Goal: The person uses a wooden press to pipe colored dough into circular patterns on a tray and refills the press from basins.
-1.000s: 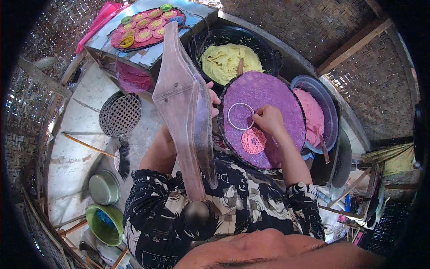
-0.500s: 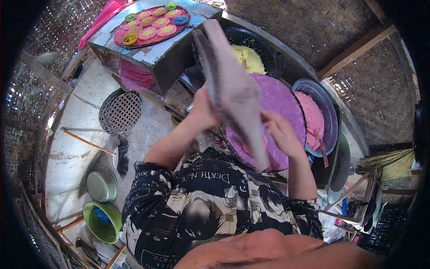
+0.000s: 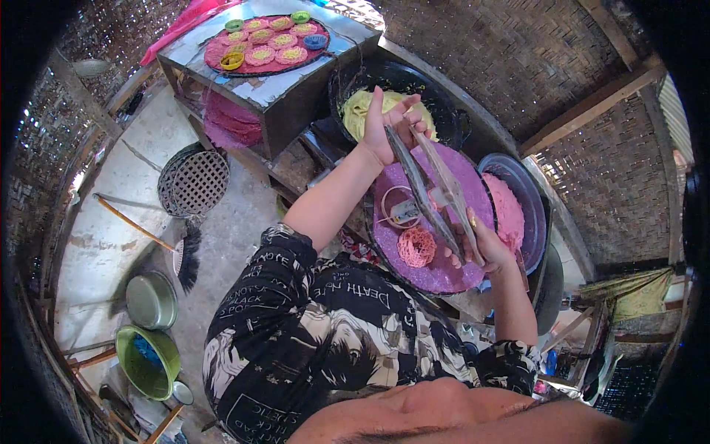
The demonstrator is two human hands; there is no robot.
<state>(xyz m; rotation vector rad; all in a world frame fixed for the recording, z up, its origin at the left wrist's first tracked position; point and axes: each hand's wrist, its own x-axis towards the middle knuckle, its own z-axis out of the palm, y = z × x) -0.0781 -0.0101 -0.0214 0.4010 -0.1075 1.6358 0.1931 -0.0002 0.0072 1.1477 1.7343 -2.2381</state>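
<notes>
A long wooden press of two narrow boards, with a short pale cylinder between them, is held slantwise in both my hands. My left hand grips its far end, thumb pointing up. At the near end, my right hand holds the boards. Below the press lies a round tray with a speckled purple surface. On it sit a pink nest of noodle strands and a thin pale ring around a small object I cannot make out. The press hides part of the tray.
Yellow dough fills a dark wok behind the tray; pink dough lies in a grey-blue tub at right. At far left, a box-like stand bears a tray of pink-and-yellow noodle rounds. Woven trays, a broom and basins are on the floor.
The press has turned and now shows its edges with the gap between the boards. My left hand has moved to its far end, my right to its near end. The pink nest and ring are uncovered.
</notes>
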